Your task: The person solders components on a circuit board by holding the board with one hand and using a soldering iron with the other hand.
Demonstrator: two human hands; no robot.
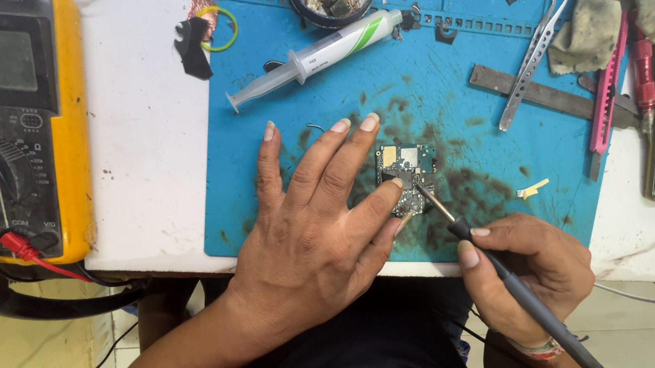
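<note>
We see the right hand (pixel 529 262) nearest us, fingers closed around a dark slim soldering iron (pixel 496 267), tip touching the small green circuit board (pixel 405 171). Left hand (pixel 313 229) lies flat, fingers spread open, thumb and forefinger pinning the board's left edge against the stained blue silicone work mat (pixel 452 35). Beyond the left fingertips: a white-and-green plastic syringe (pixel 317 57). Right of the board, steel tweezers (pixel 534 58). Far left on the white tabletop (pixel 145 151), a yellow multimeter (pixel 3 128).

The single head camera looks steeply down from close above at the blue mat (pixel 487 39) on the white table (pixel 149 150).
</note>
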